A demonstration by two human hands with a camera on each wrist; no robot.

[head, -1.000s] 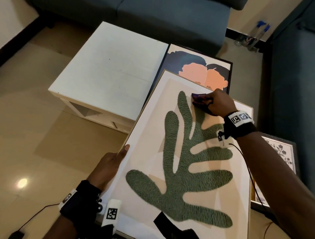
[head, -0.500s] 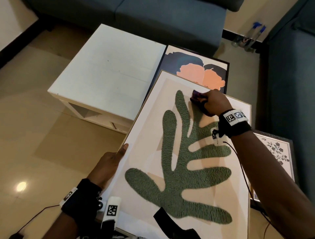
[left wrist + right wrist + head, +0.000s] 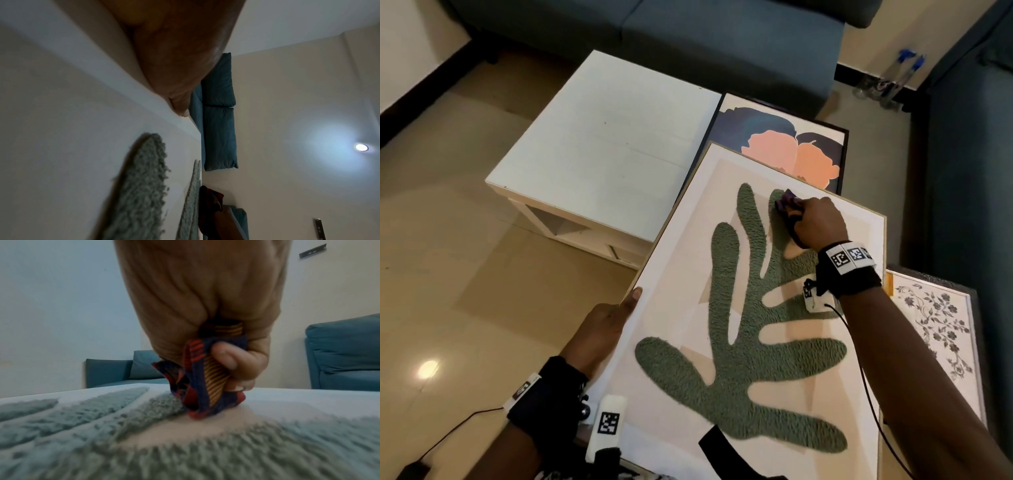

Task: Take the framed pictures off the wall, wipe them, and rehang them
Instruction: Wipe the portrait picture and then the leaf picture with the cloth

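The wiping step is in hand. The right hand (image 3: 820, 222) has its grip bunched round a striped cloth (image 3: 202, 386), fingers and thumb curled tight on the wad, and presses it down on the large framed picture (image 3: 688, 240) near its far edge. Just under the grip lies the tip of one lobe of the tufted green leaf shape (image 3: 743, 359); the bare cream backing shows right beside the cloth. The left hand (image 3: 606, 325) steadies the near left edge of the frame: its thumb lies straight along the rim, and the fingers are hidden beneath (so I cannot tell how they lie).

The picture lies tilted, propped across the corner of the white bench (image 3: 602, 154) and over a dark-framed picture (image 3: 784, 144) beyond the grip; a floral-print picture (image 3: 935, 325) lies behind the right wrist.

Next, I judge, come strokes drawn back toward the body along the lobes, with light pressure, since the pile looks apt to snag cloth.
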